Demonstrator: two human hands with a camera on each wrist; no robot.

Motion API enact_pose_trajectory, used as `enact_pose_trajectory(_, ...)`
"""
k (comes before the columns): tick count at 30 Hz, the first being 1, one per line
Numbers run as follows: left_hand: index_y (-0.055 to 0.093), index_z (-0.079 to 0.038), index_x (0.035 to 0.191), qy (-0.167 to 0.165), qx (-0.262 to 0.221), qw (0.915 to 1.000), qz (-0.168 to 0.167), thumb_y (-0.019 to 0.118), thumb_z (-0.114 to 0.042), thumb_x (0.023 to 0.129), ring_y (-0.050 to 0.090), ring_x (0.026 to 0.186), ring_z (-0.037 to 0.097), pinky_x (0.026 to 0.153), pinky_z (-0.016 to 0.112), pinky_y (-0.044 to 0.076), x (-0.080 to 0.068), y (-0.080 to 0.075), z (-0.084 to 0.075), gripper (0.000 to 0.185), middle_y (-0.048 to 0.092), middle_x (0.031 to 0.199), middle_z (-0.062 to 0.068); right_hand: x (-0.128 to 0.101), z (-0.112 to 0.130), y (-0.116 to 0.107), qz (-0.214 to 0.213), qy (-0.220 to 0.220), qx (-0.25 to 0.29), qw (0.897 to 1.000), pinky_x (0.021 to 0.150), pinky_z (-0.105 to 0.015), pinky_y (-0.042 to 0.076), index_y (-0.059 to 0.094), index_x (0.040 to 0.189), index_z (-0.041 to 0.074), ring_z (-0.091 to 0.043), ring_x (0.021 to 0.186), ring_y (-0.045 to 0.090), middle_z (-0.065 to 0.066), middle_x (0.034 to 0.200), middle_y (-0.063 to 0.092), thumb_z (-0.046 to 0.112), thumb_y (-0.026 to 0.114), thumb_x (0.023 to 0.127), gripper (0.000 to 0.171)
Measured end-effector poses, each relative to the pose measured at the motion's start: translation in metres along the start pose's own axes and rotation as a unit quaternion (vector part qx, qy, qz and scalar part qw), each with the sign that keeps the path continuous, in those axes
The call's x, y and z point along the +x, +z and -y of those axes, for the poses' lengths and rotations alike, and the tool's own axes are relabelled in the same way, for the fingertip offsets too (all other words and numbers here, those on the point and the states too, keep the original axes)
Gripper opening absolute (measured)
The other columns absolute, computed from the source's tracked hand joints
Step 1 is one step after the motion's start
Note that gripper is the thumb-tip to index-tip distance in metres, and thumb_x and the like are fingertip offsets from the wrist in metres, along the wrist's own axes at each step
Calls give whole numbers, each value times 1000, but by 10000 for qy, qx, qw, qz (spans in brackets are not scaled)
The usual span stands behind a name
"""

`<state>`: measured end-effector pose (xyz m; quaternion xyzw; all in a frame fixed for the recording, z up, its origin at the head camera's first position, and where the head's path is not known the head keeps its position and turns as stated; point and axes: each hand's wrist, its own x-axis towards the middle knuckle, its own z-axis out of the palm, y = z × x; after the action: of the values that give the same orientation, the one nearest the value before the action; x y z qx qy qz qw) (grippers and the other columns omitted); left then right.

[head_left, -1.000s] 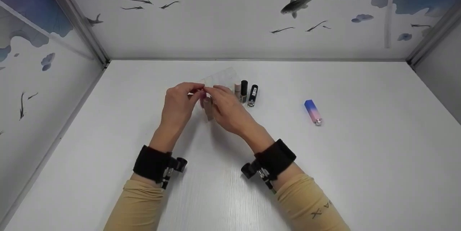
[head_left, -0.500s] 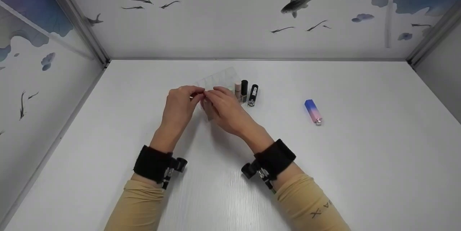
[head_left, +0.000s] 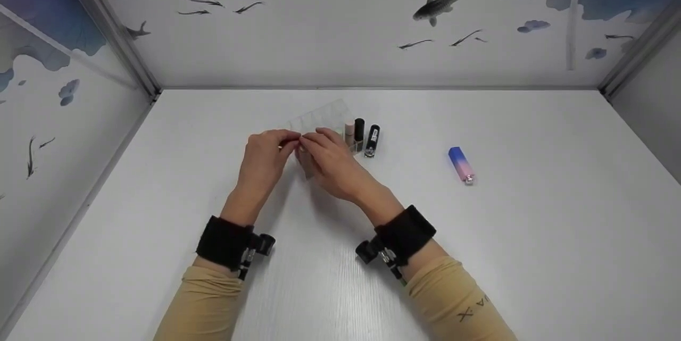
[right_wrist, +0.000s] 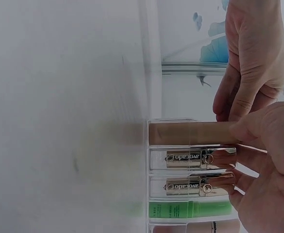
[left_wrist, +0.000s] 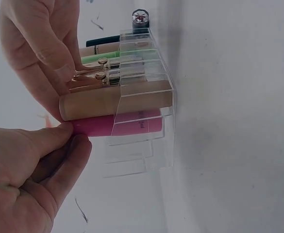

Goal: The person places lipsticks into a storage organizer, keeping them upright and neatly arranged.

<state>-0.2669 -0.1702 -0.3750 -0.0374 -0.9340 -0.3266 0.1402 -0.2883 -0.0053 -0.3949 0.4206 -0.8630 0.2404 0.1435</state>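
Note:
A clear, stepped lipstick rack (left_wrist: 156, 162) stands at the middle of the table. My left hand (head_left: 260, 160) pinches the top of a magenta tube (left_wrist: 95, 126) between thumb and fingers; the tube's lower part sits within the rack's front wall. Beside it a beige tube (right_wrist: 195, 133) stands in a slot. My right hand (head_left: 338, 163) reaches over the rack, its thumb at the beige tube's top and its fingers extended behind the tubes. Further along the row come two gold lipsticks (right_wrist: 224, 158), labelled avocado, and a green tube (right_wrist: 209, 208).
A pale-capped tube (head_left: 349, 128) and a black-capped tube (head_left: 359, 128) stand at the rack's right end. Just beside them is a black lipstick (head_left: 372, 140). A blue-to-pink lipstick (head_left: 461, 165) lies further right. Printed panels wall the back and sides.
My left hand has come down a little with the magenta tube, from above the rack into it. The right hand stays nearly in place, its fingers slightly lower.

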Motion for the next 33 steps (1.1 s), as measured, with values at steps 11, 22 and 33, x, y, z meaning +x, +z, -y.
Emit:
enact_pose_trajectory(11,73,-4,117,82,-43,9996,-270,67,-11,95,74,98,26,86,38,60,-2,-4,-2,24,75,111,15,-2,-1,-13,-307,-102,394,9987,118,-49,36,60,129,-7,-39,134,52,-22,131,63,-1,52,98,33)
enact_pose_trajectory(22,72,-10,115,488,121,9963,-702,65,-12,97,69,102,24,89,36,57,-7,-6,-21,19,74,111,9,-19,-17,-57,-401,727,930,9922,107,-44,48,56,138,2,-29,123,59,-15,135,63,1,49,100,38)
enact_pose_trajectory(33,71,-11,112,1083,392,9916,-595,70,-19,94,70,99,23,80,32,59,-13,9,-51,20,73,112,8,-55,-56,-106,-147,1312,813,9879,106,-49,48,52,143,5,-31,128,58,-15,133,65,7,54,101,42)
